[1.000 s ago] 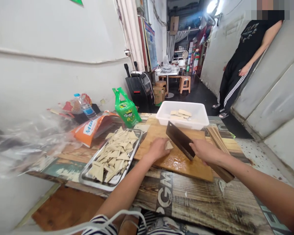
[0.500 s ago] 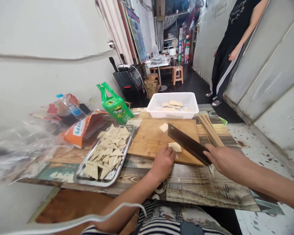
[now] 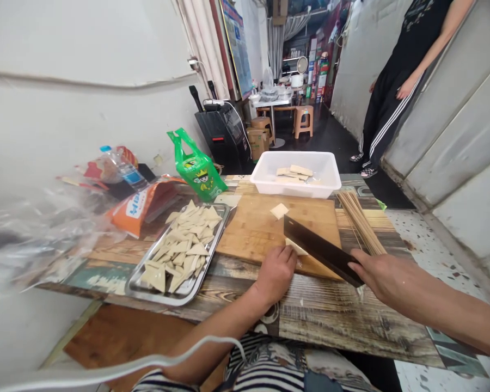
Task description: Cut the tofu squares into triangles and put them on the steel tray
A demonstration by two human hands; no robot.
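My right hand [image 3: 381, 276] grips the handle of a dark cleaver [image 3: 320, 250], its blade slanting up and left across the cutting board [image 3: 245, 228]. The blade covers part of a pale tofu slice [image 3: 294, 246] near the board's front edge; whether it touches the slice I cannot tell. Against the slice's left side, the curled fingers of my left hand [image 3: 276, 272] hold it. Another small tofu piece [image 3: 279, 210] lies farther back on the board. To the left, a metal tray [image 3: 179, 299] bears many cut tofu triangles [image 3: 188, 239].
Behind the board stands a white plastic tub [image 3: 265, 188] with several tofu slabs. Bamboo skewers [image 3: 361, 220] lie to the right. A green bag [image 3: 200, 174], an orange packet [image 3: 136, 209] and a plastic bottle [image 3: 124, 169] crowd the left. A person [image 3: 404, 81] stands beyond.
The cleaver has come down over the tofu slice and now hides more of it. My left hand stays at the slice. The whole view has shifted slightly.
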